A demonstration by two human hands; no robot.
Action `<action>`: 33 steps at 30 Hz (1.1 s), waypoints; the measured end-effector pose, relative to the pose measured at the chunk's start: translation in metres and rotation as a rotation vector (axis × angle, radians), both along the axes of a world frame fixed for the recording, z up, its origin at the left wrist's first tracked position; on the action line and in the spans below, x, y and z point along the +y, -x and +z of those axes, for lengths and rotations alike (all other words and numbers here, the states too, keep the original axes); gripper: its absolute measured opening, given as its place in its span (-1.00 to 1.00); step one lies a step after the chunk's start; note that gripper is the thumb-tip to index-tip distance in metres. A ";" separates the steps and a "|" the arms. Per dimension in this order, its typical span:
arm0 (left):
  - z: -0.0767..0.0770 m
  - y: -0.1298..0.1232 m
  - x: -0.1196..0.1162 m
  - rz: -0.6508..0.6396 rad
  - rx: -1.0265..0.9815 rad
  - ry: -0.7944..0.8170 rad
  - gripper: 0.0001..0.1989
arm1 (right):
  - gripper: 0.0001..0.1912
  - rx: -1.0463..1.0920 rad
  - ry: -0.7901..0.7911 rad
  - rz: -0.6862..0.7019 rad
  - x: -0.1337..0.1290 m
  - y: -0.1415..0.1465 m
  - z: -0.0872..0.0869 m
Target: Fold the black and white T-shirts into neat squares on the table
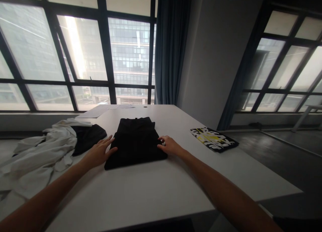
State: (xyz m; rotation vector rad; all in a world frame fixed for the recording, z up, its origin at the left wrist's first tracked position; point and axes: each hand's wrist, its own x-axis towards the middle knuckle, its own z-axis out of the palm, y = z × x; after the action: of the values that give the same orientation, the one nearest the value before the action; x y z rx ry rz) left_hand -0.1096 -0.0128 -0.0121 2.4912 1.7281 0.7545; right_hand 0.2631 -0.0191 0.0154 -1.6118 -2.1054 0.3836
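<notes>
A folded black shirt (136, 141) lies flat on the white table in front of me, its neckline at the far end. My left hand (100, 151) rests at its left edge, fingers spread and the thumb on the cloth. At the opposite edge, my right hand (169, 146) touches the fabric with thumb and bent fingers apart. Neither hand appears to grip the cloth.
Crumpled white clothes (50, 151) and a dark cloth (88, 138) are heaped on the left. A folded black garment with a white and yellow print (213, 138) lies near the right edge of the table (141, 195). Papers (95, 111) lie toward the windows.
</notes>
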 end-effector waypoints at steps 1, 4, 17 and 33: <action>-0.001 -0.002 -0.002 -0.049 0.022 0.004 -0.21 | -0.53 -0.015 -0.079 0.006 0.000 0.002 -0.001; -0.011 -0.007 -0.005 -0.132 0.098 0.117 -0.21 | -0.45 -0.068 -0.216 0.105 0.000 0.007 -0.009; 0.004 0.038 0.003 -0.315 -0.066 0.253 -0.34 | -0.50 -0.063 -0.092 0.203 0.022 -0.021 -0.027; 0.006 0.018 0.002 -0.388 -0.052 -0.012 -0.64 | -0.65 -0.160 -0.282 0.357 0.026 -0.033 -0.007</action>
State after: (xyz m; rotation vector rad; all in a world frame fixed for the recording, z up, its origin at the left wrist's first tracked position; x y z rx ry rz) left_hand -0.1276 -0.0113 -0.0057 2.6637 1.1681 0.7821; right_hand 0.2959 0.0070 0.0088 -1.1418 -2.4457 0.0631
